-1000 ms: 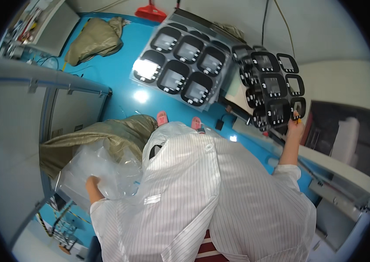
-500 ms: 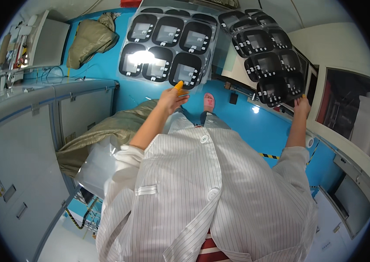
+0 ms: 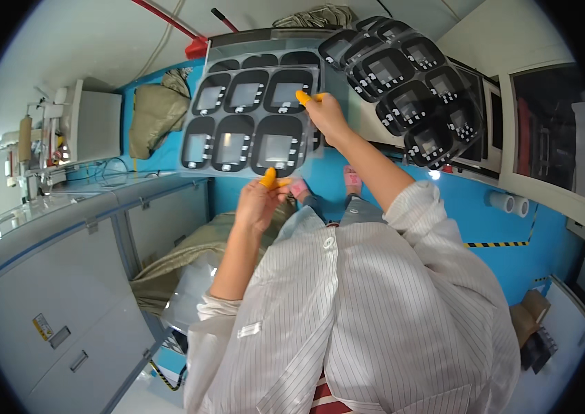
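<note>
A clear plastic sheet (image 3: 245, 123) printed with several black rounded panels, each with a pale window, lies at the front, over similar sheets. My left hand (image 3: 256, 205), yellow-orange covers on its fingertips, pinches the sheet's near edge by the lower right panel. At the sheet's right edge is my right hand (image 3: 327, 119), closed, with a covered fingertip over the upper right panel; its other fingers are partly hidden underneath. To the right, a fanned pile of the same black-panelled sheets (image 3: 413, 103) rests with its layers out of line.
A grey cabinet (image 3: 51, 310) runs along my left. An olive cloth cover (image 3: 202, 252) and clear plastic hang beside me. White rolls (image 3: 510, 203) stand on the blue floor (image 3: 472, 207) to the right. A windowed white machine (image 3: 513, 138) stands beyond the pile.
My right hand has left the near edge of the right-hand pile and come across to the left sheet's right edge. My left hand stays at that sheet's near edge. The view has shifted.
</note>
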Tool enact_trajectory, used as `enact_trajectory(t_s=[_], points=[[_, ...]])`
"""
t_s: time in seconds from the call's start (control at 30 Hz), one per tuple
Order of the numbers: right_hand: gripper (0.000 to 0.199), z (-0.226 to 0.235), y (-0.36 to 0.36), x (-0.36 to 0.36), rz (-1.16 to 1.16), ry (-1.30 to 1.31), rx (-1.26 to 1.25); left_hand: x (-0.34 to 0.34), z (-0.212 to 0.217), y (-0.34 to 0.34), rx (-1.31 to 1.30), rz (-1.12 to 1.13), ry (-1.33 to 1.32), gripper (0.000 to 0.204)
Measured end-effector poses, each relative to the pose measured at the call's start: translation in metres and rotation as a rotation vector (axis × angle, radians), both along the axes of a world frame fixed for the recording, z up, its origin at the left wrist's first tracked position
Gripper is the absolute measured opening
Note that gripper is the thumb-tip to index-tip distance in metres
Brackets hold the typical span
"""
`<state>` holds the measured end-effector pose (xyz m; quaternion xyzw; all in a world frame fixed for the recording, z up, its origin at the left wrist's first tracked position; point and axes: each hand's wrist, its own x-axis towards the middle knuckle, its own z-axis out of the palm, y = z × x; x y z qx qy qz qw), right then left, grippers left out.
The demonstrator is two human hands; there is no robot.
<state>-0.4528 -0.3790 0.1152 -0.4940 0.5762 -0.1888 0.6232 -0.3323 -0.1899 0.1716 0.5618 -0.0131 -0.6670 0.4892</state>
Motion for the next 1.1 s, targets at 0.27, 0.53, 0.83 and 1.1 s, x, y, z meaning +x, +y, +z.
enact_trajectory(t_s=[0.27,0.53,0.83,1.1], points=[[0.043,-0.007,0.003,0.012,-0.192,0.511,-0.904,-0.034,-0.029,0.003,0.129,0.434,0.146,0.020],[0.047,0.003,0.007,-0.002,-0.128,0.280,-0.297,-0.017,-0.013,0.007,0.121,0.272,0.078,0.021],[0.036,-0.018,0.015,-0.001,-0.117,0.185,-0.403,-0.009,-0.012,0.003,0.114,0.013,0.110,0.023],[0.020,0.053,0.030,0.017,-0.094,-0.460,-0.497,0.027,0.048,-0.003,-0.034,-0.401,-0.106,0.019]])
